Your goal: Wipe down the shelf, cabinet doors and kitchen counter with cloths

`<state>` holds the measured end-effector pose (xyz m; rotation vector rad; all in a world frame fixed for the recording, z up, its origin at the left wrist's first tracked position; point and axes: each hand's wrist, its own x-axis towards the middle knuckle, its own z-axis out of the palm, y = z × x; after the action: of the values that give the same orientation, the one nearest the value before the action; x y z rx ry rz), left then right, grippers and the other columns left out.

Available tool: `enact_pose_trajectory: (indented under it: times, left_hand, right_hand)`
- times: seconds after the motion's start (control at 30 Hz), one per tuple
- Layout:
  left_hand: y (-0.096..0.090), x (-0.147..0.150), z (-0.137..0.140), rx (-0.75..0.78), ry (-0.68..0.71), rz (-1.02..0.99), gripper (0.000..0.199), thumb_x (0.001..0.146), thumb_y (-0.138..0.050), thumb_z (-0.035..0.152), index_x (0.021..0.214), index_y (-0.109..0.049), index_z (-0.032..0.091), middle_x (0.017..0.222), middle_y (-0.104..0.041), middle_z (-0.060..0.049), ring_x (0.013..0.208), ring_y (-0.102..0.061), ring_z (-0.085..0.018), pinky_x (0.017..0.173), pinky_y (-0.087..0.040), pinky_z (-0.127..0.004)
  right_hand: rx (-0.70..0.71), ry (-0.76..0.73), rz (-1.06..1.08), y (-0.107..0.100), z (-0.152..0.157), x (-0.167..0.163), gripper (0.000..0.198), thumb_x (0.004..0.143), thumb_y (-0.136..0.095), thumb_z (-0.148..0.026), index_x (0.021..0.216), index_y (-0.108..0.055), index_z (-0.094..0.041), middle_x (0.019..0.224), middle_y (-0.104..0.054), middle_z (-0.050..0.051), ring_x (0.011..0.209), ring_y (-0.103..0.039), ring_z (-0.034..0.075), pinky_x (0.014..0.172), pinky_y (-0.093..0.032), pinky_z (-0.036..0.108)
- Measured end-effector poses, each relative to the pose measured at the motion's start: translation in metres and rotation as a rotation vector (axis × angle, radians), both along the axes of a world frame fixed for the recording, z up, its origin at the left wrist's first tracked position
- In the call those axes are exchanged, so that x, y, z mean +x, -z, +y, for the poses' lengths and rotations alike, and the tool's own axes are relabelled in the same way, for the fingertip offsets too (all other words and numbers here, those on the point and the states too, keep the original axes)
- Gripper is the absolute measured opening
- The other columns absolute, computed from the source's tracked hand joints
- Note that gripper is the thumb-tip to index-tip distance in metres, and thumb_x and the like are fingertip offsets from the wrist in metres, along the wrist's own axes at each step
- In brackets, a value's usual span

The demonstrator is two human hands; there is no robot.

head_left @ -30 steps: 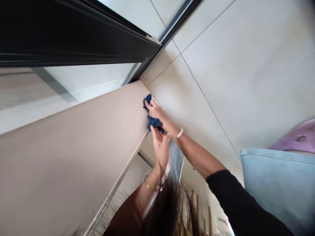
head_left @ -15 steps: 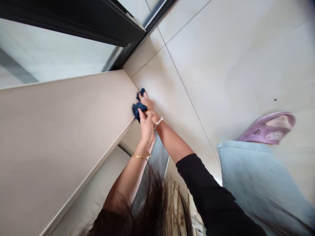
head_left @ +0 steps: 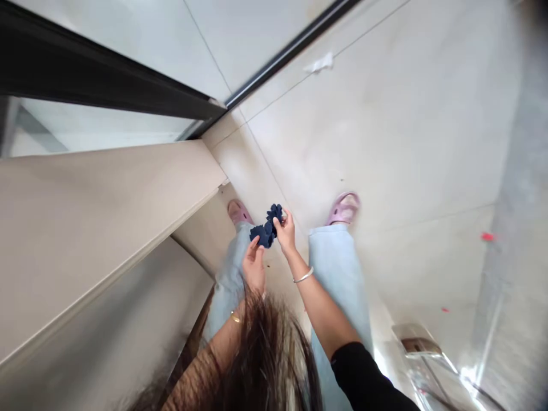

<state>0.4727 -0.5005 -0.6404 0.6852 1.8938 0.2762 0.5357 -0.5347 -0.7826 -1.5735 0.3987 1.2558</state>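
Observation:
In front of my legs I hold a dark blue ruffled cloth (head_left: 262, 234) with scalloped edges, bunched into two lobes. My left hand (head_left: 254, 268), a gold bangle on its wrist, pinches the lower left lobe between thumb and fingers. The upper right lobe is gripped by my right hand (head_left: 286, 231), which has a silver bangle on its wrist. The cloth is in the air above the floor (head_left: 402, 142), apart from the shelf board (head_left: 107, 211) at the left. Exactly what the cloth is, I cannot tell.
A dark frame (head_left: 107, 71) with glass runs across the upper left, and a dark floor track (head_left: 291, 54) continues from it. White scrap (head_left: 321, 63) lies on the tiles. A red bit (head_left: 487, 236) is at the right. My pink clogs (head_left: 345, 208) stand apart.
Both hands have left the end of the shelf board with the blue cloth and drawn back toward my body. They are now side by side, and the view has shifted, showing both feet.

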Motion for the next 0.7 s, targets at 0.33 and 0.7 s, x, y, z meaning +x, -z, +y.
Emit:
enact_pose_trajectory:
  times: [0.33,0.7]
  left_hand:
    - [-0.277,0.147,0.049,0.024,0.006,-0.443,0.042,0.066,-0.087,0.030,0.100,-0.063,0.020,0.082,-0.069,0.001,0.071,-0.066,-0.012,0.068,-0.051,-0.021]
    - [-0.452,0.219,0.057,0.267,0.200,-0.640,0.023,0.068,-0.082,0.029,0.083,-0.074,0.013,0.067,-0.067,0.001,0.057,-0.056,-0.010,0.055,-0.045,-0.017]
  right_hand:
    - [0.410,0.395,0.368,-0.300,-0.011,0.231,0.017,0.076,-0.062,-0.018,0.091,-0.064,-0.026,0.094,-0.074,-0.003,0.089,-0.068,0.015,0.084,-0.056,0.028]
    - [0.237,0.160,0.504,-0.515,-0.085,0.316,0.031,0.092,-0.052,-0.040,0.118,-0.063,-0.026,0.120,-0.069,0.006,0.106,-0.068,0.020,0.098,-0.056,0.047]
